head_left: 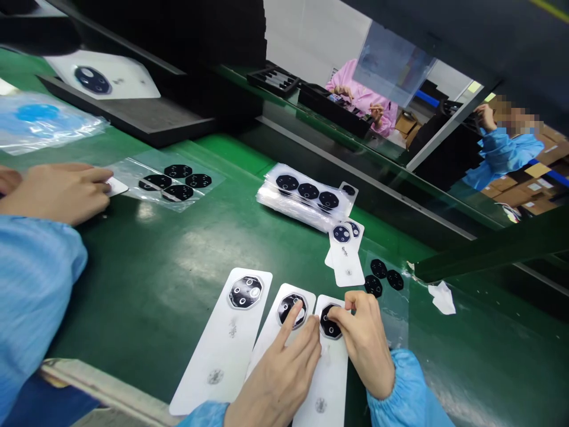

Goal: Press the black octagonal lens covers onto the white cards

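Three white phone back panels lie side by side at the bottom centre: a left panel (222, 344), a middle panel (262, 347) and a right panel (331, 373). Each has a black octagonal camera piece near its top. My left hand (284, 370) rests with fingers stretched out across the middle and right panels, its index finger over the middle camera piece (287, 314). With thumb and fingers pinched together, my right hand (367, 341) touches the black octagonal sticker (329, 326) on the right panel. Anything between those fingertips is hidden.
A clear sheet (393, 317) holds black octagonal stickers (379, 268). Behind are small white panels (349, 264) and a stack of bagged stickers (297, 204). A co-worker's hand (66, 190) is at left, near another sticker sheet (195, 198). White scrap (442, 298) lies right.
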Motion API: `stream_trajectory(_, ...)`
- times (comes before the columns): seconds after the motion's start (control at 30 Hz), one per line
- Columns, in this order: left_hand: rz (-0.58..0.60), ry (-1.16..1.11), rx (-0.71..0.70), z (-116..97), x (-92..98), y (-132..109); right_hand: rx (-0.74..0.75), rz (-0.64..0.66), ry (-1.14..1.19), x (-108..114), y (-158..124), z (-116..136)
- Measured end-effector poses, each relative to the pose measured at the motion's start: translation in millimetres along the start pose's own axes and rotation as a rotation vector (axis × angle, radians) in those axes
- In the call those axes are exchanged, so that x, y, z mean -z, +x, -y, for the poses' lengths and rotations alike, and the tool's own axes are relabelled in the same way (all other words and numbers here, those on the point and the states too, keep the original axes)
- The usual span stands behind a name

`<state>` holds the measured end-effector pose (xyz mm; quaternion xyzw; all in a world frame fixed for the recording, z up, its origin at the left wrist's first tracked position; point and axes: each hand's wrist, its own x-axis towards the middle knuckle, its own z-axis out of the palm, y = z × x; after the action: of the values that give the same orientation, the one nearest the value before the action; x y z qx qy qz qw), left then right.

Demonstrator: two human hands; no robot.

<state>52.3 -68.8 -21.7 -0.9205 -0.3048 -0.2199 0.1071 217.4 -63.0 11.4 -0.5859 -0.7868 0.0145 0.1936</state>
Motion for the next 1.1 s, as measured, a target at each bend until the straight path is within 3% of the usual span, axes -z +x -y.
stream_trajectory(0.3, -0.016, -0.002, 0.006, 0, -1.3, 1, 0.016, -0.023, -0.017, 1, -1, 0)
stream_trajectory(0.63, 0.05, 0.007, -0.004, -1, -3.2, -2, 0.0, 0.03, -0.008, -3, 0, -1)
stream_trajectory(0.73, 0.027, -0.007, 0.017, -1, -3.1, -2, -0.022, 0.081, 0.127, 2, 5, -5)
stream_trajectory(0.97, -0.028, -0.104, 0.087, -2, -10.0, -3, -0.438, -0.075, 0.694, 39, -9, -6)
stream_trajectory(1.1, -0.071, -0.16, 0.132, 3, -1.2, -5, -0.635, -0.155, 0.848, 38, -32, 11)
